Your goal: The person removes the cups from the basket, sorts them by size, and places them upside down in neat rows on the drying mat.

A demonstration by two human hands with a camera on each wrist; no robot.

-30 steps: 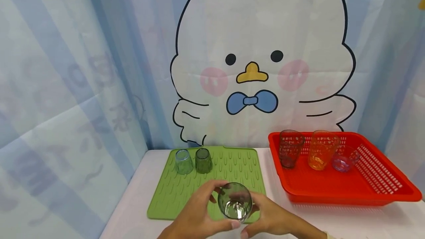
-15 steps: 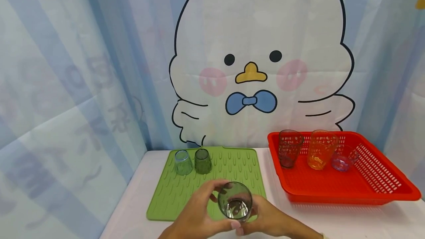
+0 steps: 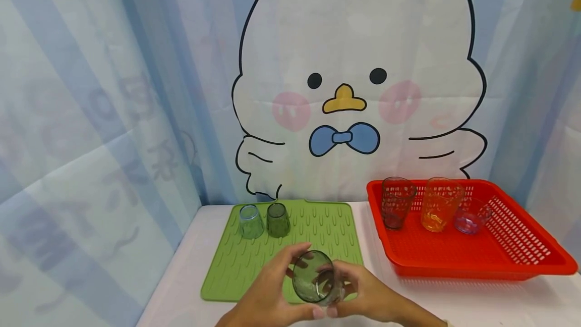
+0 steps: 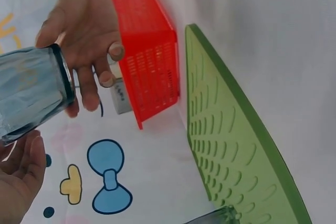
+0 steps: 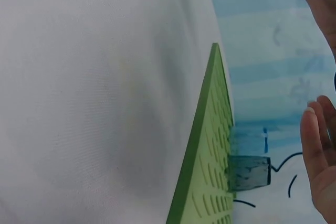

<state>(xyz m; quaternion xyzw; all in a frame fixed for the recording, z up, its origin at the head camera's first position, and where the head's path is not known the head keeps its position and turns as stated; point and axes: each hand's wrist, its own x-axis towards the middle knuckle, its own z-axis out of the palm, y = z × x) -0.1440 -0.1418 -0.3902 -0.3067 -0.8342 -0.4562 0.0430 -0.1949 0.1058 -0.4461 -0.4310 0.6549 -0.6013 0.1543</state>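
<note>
A grey-tinted drinking glass (image 3: 313, 277) is held between both hands above the front of the green drying mat (image 3: 317, 236). In the head view it tilts, its mouth facing up and leftward. The left hand (image 3: 272, 289) curves its fingers and thumb round the glass from the left. From the right, the right hand (image 3: 367, 291) holds the glass near its lower end. The left wrist view shows the glass (image 4: 31, 90) from the side, with the right hand (image 4: 89, 30) at one end. Only part of the right hand (image 5: 321, 156) shows in the right wrist view.
Two small glasses, one bluish (image 3: 251, 222) and one dark grey (image 3: 278, 221), stand upside down on the mat's back left. A red basket (image 3: 454, 266) on the right holds a dark glass (image 3: 397, 206), an orange glass (image 3: 440, 208) and a purple glass (image 3: 472, 218). A printed curtain (image 3: 181, 90) hangs behind.
Between the hands the glass has tipped, its mouth turning toward the left. The right hand's fingers have shifted on it, while the left hand has stayed nearly in place.
</note>
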